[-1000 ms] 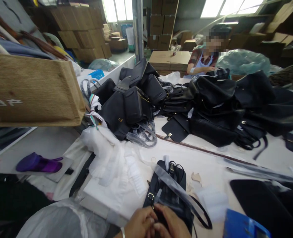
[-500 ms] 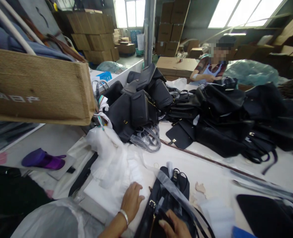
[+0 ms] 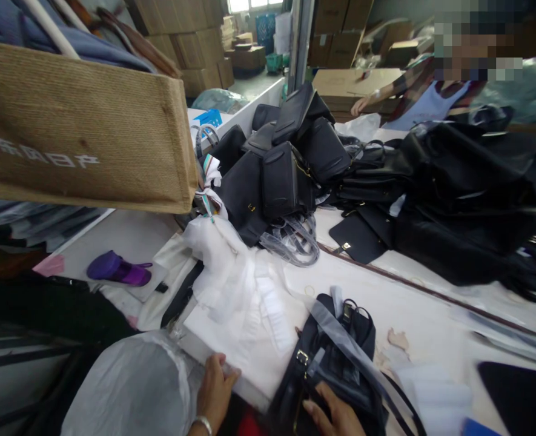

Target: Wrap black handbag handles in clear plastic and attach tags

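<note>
A small black bag (image 3: 335,357) with gold buckles and a clear plastic strip across it lies on the white table (image 3: 431,315) in front of me. My right hand (image 3: 335,415) rests on its near end, fingers curled over the bag. My left hand (image 3: 215,390) grips the near edge of a flat white stack of sheets (image 3: 244,327) to the left of the bag, thumb on top. A silver bracelet sits on my left wrist.
A heap of black bags (image 3: 286,163) covers the middle and right of the table. A burlap bag (image 3: 81,127) hangs at upper left. A purple object (image 3: 117,269) lies left; a white plastic sack (image 3: 131,387) is near me. Another person (image 3: 426,91) works behind the pile.
My left hand left the bag, moved out over the white sheets, then drew back to grip their near edge. The camera shifted left and closer.
</note>
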`<state>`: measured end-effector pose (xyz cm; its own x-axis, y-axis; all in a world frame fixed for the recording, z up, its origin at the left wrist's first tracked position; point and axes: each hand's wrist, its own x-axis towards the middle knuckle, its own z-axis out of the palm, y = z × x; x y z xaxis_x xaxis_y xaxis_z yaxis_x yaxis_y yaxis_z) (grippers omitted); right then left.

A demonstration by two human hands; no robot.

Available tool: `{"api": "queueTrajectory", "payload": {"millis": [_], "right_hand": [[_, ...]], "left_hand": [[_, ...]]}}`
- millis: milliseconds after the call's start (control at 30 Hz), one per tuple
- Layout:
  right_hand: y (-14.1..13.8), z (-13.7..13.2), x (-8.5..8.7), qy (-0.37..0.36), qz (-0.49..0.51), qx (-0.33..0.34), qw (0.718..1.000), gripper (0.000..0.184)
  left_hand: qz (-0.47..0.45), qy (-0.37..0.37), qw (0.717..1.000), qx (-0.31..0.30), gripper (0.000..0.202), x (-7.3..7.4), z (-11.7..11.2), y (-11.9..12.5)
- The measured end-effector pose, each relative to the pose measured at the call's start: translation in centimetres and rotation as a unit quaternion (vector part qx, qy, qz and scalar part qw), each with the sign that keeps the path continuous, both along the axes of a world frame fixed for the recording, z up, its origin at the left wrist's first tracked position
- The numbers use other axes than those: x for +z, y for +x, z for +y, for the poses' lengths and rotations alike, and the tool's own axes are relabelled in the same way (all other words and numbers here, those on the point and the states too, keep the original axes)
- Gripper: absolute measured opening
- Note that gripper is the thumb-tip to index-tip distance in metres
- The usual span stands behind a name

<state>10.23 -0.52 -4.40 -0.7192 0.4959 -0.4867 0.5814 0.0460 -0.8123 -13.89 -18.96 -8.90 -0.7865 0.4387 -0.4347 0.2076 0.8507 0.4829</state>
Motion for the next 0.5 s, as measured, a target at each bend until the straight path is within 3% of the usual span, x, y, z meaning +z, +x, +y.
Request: {"api": "queueTrajectory", "payload": {"millis": [167, 233, 333, 500], "right_hand": [[-1.2, 0.1, 1.0, -0.007, 0.004, 0.002, 1.000, 0.040], [-0.9, 0.2, 1.1, -0.018, 0.007, -0.014, 1.000, 0.038], [-0.6, 0.1, 1.0, -0.059, 0.009, -0.064, 0.996, 0.037], [-2.1, -0.4, 1.4, -0.175, 0.065, -0.154, 0.970, 0.049]], "left_hand": [[-0.116, 0.012, 0.993, 0.005, 0.007, -0.4, 0.4, 0.3], [-0.174, 0.035, 0.984, 0.027, 0.021, 0.0, 0.8, 0.1], [-0.269, 0.098, 0.956, 0.056, 0.033, 1.5, 2.0, 0.5], [-0.353, 0.192, 0.914, 0.047, 0.040, 5.4, 5.4, 3.3]]}}
